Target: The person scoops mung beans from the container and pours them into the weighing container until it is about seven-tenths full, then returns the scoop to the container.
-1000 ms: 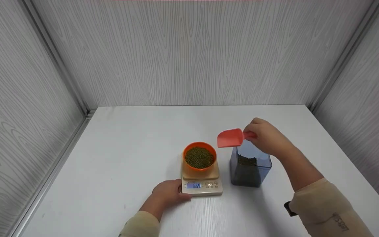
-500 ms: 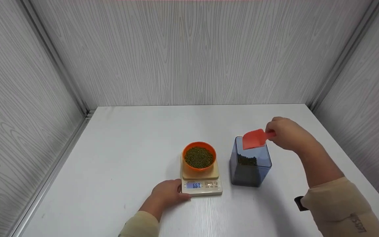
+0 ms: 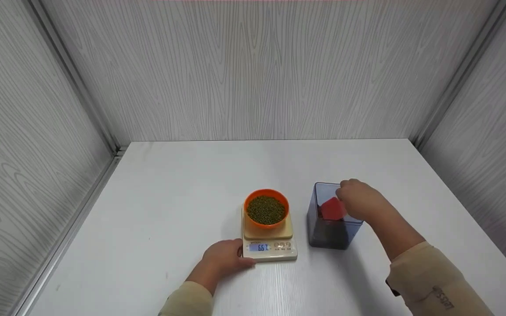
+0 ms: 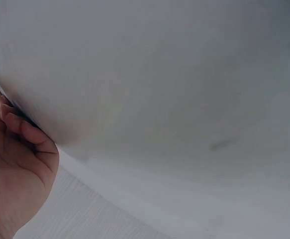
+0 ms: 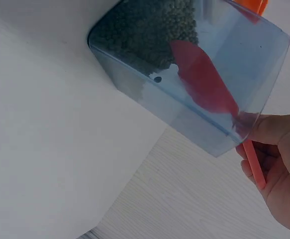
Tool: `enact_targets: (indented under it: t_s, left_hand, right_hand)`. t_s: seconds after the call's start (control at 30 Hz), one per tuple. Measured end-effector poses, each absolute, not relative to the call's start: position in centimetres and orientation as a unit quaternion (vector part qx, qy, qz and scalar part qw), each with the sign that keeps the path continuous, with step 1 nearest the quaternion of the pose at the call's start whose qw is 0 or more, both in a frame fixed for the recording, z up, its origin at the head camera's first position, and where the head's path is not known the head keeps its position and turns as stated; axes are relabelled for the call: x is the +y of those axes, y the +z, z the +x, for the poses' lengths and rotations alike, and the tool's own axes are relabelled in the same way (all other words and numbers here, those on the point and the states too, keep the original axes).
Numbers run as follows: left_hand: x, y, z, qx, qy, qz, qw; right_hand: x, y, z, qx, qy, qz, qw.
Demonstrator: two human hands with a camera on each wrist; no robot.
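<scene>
In the head view my right hand (image 3: 360, 199) holds the handle of a red scoop (image 3: 333, 209) over a bluish clear square container (image 3: 330, 235). The scoop's blade is down inside it. From the right wrist, the blade tip meets a heap of small green beans (image 5: 159, 30), with the handle (image 5: 255, 164) across my fingers. My left hand (image 3: 224, 259) grips the front left corner of a cream kitchen scale (image 3: 253, 256), thumb along its front edge. On the scale's plate sits an orange bowl (image 3: 267, 227) filled with green beans (image 3: 266, 210). The lit display shows digits.
The container stands just right of the scale on a white table (image 3: 169, 188). Grey wood-grain panels (image 3: 253, 70) enclose the table at the back and both sides. In the left wrist view the white tabletop (image 4: 159, 99) fills most of the picture.
My right hand moved the scoop rightward from beside the bowl to over the container, then lowered the blade into it. The left hand, scale and bowl stayed in place.
</scene>
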State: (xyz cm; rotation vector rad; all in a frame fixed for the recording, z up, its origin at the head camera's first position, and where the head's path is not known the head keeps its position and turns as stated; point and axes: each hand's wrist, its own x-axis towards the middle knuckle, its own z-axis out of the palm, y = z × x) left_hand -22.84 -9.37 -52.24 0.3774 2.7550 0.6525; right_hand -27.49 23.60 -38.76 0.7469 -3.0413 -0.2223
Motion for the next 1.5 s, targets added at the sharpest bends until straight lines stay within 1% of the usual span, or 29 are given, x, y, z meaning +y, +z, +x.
enact_targets:
  t_s: [0.07,0.13,0.37,0.67,0.87,0.97,1.1,1.5]
  left_hand:
    - [-9.3,-52.2,-22.9,0.955,0.226,0.132,0.142]
    - [-9.3,-52.3,-22.9,0.955,0.225,0.134,0.141]
    - [-9.4,-52.4,-22.9,0.955,0.224,0.143,0.134]
    - [-9.4,-52.2,-22.8,0.951,0.234,0.144,0.139]
    - [-9.3,-51.9,-22.6,0.950,0.240,0.138,0.142]
    - [-9.3,-51.9,-22.6,0.952,0.237,0.135,0.141]
    - [-9.3,-51.9,-22.6,0.955,0.226,0.136,0.139]
    - [-9.4,-51.9,-22.6,0.953,0.232,0.142,0.135]
  right_hand:
    - [23.5,-39.1,-27.4,-0.965,-0.075,0.252,0.010]
    - [23.3,-39.2,-27.4,-0.964,-0.070,0.257,0.005]
    - [23.1,-39.5,-27.5,-0.969,-0.018,0.242,-0.048]
    - [22.9,-40.6,-27.7,-0.969,0.021,0.232,-0.082]
    - [23.2,-41.1,-28.1,-0.969,0.061,0.208,-0.118]
    - [23.4,-41.2,-28.2,-0.967,0.065,0.219,-0.113]
    - [23.8,-41.3,-28.2,-0.965,0.067,0.235,-0.093]
    - [25.3,-39.6,-27.9,-0.964,0.125,0.228,-0.062]
